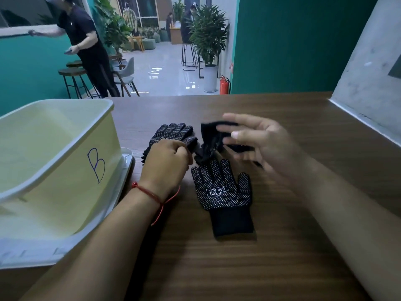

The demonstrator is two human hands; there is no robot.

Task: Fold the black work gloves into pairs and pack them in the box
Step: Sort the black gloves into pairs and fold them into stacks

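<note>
Your left hand is curled tight and pinches one end of one crumpled black knit work glove, lifted above the brown wooden table. Your right hand is blurred, with its fingers nearly straight at the glove's other end; I cannot tell if it holds it. One dotted black glove lies flat just before the hands. One pile of dotted black gloves sits behind your left hand; their number I cannot count. One pale yellow plastic box, marked B, stands at the left.
</note>
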